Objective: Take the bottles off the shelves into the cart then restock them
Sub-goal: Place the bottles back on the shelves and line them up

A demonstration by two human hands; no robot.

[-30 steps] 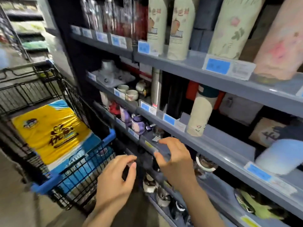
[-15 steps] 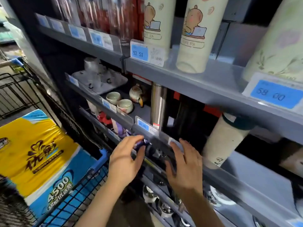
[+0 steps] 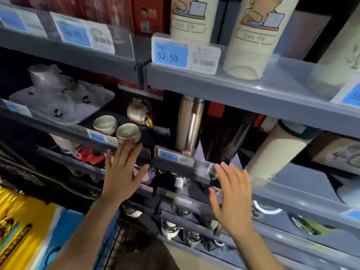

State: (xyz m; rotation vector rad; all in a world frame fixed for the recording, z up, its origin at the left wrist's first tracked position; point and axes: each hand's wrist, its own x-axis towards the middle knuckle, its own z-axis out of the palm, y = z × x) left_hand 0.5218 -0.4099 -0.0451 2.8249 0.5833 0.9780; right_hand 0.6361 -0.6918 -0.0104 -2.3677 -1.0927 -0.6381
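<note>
both hands are raised in front of the grey shelves (image 3: 243, 90), palms toward the goods, and neither has hold of anything. the left hand (image 3: 122, 172) is spread wide, fingers (image 3: 126, 151) straight and apart, their tips up at the front lip of the middle shelf just below two cups (image 3: 116, 129); whether they touch the lip cannot be told through the blur. the right hand (image 3: 231, 193) is likewise flat and splayed, its fingertips level with the same lip, near a price tag (image 3: 175, 156) and just left of the foot of a tilted cream bottle (image 3: 276, 152).

the bottles are on the shelves. a steel bottle (image 3: 189, 123) stands upright on the middle shelf between the hands and above them, a dark bottle (image 3: 226, 137) just beside it on its right. on the top shelf stand two cream bottles with a cartoon print (image 3: 253, 36), behind a tag reading 52 50 (image 3: 171, 53). a teapot (image 3: 138, 112) sits behind the cups. lower shelves hold small shiny items, too blurred to name.

the cart (image 3: 116, 248) is at lower left, a yellow and blue pack (image 3: 25, 230) lying in it.
</note>
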